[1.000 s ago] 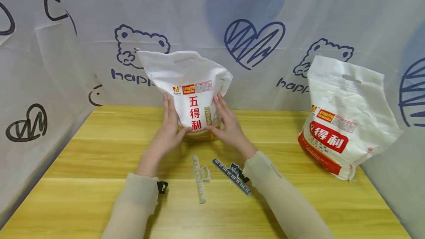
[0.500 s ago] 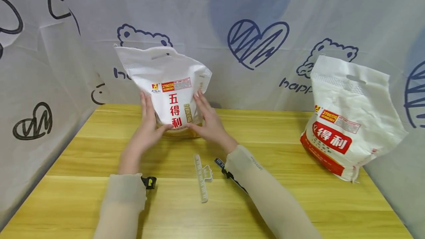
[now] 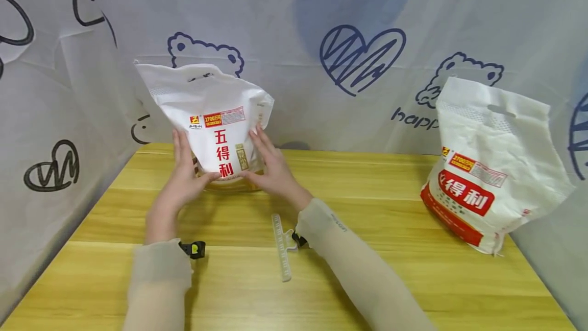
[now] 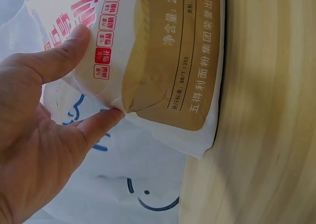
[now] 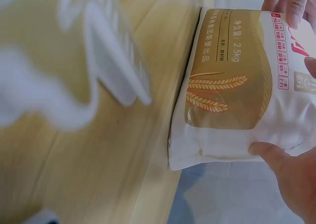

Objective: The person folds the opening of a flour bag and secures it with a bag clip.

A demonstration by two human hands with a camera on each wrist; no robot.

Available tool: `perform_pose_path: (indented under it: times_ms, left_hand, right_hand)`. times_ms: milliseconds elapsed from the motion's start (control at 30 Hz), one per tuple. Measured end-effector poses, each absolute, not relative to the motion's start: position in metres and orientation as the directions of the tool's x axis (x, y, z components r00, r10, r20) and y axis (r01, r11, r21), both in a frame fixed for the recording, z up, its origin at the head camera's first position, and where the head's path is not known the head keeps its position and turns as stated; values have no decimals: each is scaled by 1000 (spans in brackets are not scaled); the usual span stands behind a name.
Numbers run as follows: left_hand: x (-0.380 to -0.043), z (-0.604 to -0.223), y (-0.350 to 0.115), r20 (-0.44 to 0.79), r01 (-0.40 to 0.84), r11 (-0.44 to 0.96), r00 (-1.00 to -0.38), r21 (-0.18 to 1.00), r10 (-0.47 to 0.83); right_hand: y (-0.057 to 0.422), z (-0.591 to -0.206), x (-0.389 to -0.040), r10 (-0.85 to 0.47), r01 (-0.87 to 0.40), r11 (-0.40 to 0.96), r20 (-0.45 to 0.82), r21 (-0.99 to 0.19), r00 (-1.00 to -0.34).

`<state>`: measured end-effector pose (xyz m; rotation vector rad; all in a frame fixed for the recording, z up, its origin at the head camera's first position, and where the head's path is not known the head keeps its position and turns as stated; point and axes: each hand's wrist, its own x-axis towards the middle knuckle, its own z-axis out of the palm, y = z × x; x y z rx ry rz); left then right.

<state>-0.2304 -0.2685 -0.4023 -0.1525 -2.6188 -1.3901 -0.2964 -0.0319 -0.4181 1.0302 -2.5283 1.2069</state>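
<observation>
A white flour bag (image 3: 202,98) with red lettering and a gold-brown lower part stands at the back left of the table. My left hand (image 3: 181,180) holds its left side, thumb across the front and fingers along the edge. On the opposite side, my right hand (image 3: 275,172) grips it the same way. The left wrist view has the left thumb pressing the front of the flour bag (image 4: 168,51) and a fingertip at its side. Wheat ears and "2.5kg" are printed on the flour bag (image 5: 227,95) in the right wrist view, its bottom at the tabletop.
A second flour bag (image 3: 487,167), white with a red base, leans at the table's right. A clear clip (image 3: 282,249) with a long ruled bar lies in front, beside my right sleeve (image 3: 349,254). Patterned cloth (image 3: 285,65) hangs behind the wooden table (image 3: 367,178).
Both hands have moved the held flour bag to the left along the back of the table. My right sleeve now covers the dark clip that lay in sight earlier.
</observation>
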Motion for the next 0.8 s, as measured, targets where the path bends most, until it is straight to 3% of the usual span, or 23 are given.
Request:
perform_pose_path:
  times_ms: [200, 433, 533, 700, 800]
  left_hand:
    - [-230, -400, -278, 190, 155, 568, -982, 809, -2]
    - [-229, -397, -280, 176, 127, 580, -984, 804, -27]
    - [-230, -396, -277, 195, 135, 589, -980, 797, -39]
    - [-229, -394, -272, 303, 173, 606, -946, 776, -118]
    - [-229, -391, -264, 474, 270, 634, -863, 725, -174]
  right_hand:
    - [-39, -416, -294, -522, -639, 424, 404, -641, -751]
    - [-38, -416, -295, -509, -559, 285, 371, -779, -777]
    - [-34, -413, -295, -493, -551, 278, 375, -787, -785]
    - [-27, -409, -295, -462, -611, 293, 451, -735, -764]
    - [-20, -406, -293, -419, -649, 264, 521, -714, -744]
